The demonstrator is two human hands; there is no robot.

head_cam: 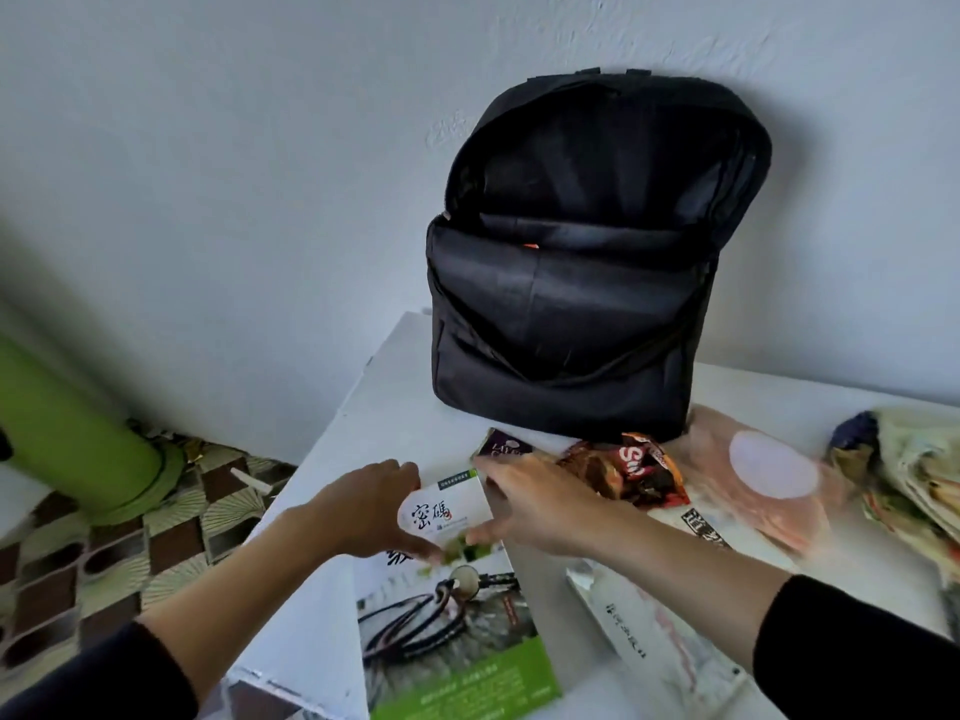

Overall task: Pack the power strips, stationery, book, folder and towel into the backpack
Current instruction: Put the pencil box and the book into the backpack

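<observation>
A person's left hand (363, 506) and right hand (530, 504) grasp a small white paperback book (447, 509) from either side, fingers (395, 467) curled over its far edge and thumbs under its near edge. It sits just above a larger green-bordered book (457, 641) on the white tabletop (322, 589). Behind them, the black fabric backpack (571, 304) stands unzipped against the wall. A translucent pink folder (769, 491) and a patterned towel (914, 475) lie to the right.

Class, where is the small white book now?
Head view, lower centre: the small book is held between left hand and right hand, over the green-edged book, before the backpack.
</observation>
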